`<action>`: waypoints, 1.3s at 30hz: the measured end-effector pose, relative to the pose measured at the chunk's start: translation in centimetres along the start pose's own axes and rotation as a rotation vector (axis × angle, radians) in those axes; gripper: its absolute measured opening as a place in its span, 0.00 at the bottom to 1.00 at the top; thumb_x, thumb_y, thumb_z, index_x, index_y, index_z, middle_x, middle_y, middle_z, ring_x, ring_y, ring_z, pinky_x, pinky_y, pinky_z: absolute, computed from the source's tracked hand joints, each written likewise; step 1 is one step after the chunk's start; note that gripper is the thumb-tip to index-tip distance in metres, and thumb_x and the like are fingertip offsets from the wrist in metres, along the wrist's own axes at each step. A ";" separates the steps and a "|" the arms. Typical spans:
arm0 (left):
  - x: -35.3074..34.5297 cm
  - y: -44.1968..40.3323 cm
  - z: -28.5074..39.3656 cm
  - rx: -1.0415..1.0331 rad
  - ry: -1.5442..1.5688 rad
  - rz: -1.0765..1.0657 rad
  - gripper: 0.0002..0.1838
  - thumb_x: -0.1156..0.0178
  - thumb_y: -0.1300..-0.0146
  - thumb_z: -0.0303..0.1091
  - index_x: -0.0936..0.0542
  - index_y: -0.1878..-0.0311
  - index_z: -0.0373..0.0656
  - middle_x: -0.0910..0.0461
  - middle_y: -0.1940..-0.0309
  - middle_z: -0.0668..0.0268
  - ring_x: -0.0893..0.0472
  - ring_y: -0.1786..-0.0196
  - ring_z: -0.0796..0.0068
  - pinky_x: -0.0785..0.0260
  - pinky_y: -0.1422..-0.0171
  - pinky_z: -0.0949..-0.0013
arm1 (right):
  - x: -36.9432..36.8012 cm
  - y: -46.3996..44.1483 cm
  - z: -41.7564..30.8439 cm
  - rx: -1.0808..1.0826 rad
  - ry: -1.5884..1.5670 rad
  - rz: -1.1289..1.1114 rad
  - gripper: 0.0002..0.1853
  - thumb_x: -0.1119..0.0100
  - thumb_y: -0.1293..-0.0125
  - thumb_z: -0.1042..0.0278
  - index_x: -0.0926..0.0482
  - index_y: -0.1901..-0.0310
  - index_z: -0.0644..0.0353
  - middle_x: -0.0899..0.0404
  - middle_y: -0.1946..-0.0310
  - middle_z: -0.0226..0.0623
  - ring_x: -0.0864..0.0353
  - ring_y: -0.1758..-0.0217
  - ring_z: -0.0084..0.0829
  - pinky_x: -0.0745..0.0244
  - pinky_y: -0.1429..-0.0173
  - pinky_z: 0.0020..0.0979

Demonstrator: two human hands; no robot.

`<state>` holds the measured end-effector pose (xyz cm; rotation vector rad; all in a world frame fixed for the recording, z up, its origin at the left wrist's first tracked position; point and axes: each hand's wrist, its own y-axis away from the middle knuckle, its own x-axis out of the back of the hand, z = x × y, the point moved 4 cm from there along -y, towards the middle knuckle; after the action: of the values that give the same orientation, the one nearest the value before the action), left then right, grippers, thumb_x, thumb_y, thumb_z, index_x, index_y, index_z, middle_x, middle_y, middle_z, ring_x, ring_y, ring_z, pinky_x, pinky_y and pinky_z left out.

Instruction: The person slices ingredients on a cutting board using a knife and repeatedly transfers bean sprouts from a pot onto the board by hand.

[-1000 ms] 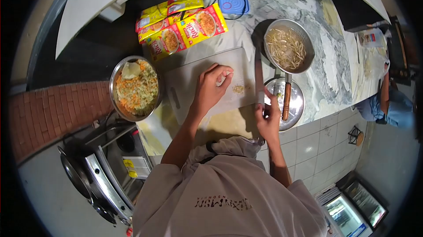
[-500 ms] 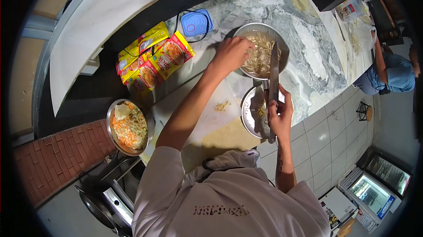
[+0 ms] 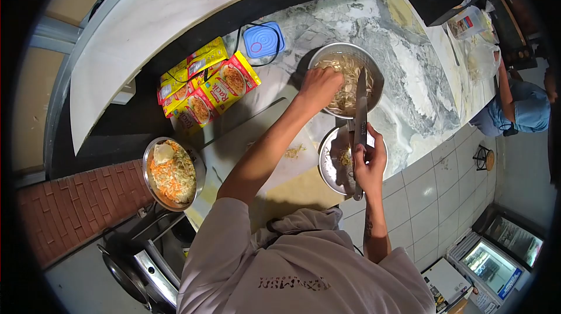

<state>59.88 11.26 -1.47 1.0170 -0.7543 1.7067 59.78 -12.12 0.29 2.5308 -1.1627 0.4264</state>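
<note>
My left hand (image 3: 322, 85) reaches into a metal pot (image 3: 378, 95) of pale, thin strips (image 3: 346, 74) in liquid. Its fingers curl down among the strips, their tips hidden, so I cannot tell what they pinch. My right hand (image 3: 371, 159) is closed around a large knife (image 3: 361, 101), its blade pointing away from me across the pot's right side. Below the knife sits a shallow metal bowl (image 3: 325, 165) with a few yellowish bits inside. Small chopped bits (image 3: 295, 151) lie on a pale cutting board (image 3: 280, 165) beside my left forearm.
Red and yellow seasoning packets (image 3: 225, 86) and a blue square lid (image 3: 263, 39) lie at the back left. A bowl of shredded vegetables (image 3: 172, 174) stands left. A person in a blue shirt (image 3: 523, 103) is at the far right, near a plastic tub (image 3: 466, 23).
My left hand has dropped deeper into the pot, with its fingers now down among the strips. The knife stays in my right hand, shifted slightly toward me. The view has moved a little.
</note>
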 end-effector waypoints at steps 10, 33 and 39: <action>2.1 0.6 -0.9 0.000 0.317 0.106 0.08 0.37 0.39 0.27 0.15 0.56 0.47 0.15 0.61 0.57 0.17 0.54 0.50 0.27 0.48 0.49 | -0.1 0.2 -0.6 -0.039 0.027 0.001 0.30 0.49 0.33 0.82 0.35 0.28 0.62 0.12 0.68 0.43 0.15 0.67 0.26 0.25 0.60 0.27; 3.2 1.8 -0.9 0.041 0.690 0.142 0.07 0.34 0.39 0.29 0.12 0.58 0.43 0.12 0.61 0.57 0.12 0.55 0.59 0.24 0.44 0.59 | -1.2 0.4 -0.5 0.097 -0.005 0.042 0.28 0.48 0.28 0.81 0.34 0.27 0.57 0.23 0.80 0.27 0.32 0.81 0.14 0.40 0.74 0.22; 3.2 1.9 -0.4 -0.019 0.653 0.307 0.06 0.35 0.38 0.28 0.13 0.59 0.40 0.12 0.64 0.55 0.12 0.59 0.55 0.20 0.52 0.59 | -1.2 0.3 -0.4 0.040 0.009 0.018 0.27 0.50 0.28 0.80 0.35 0.28 0.60 0.19 0.73 0.37 0.23 0.74 0.22 0.32 0.68 0.27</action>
<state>57.40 12.30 1.20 0.2863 -0.5031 2.1243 58.72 -11.35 0.26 2.5514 -1.1867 0.4693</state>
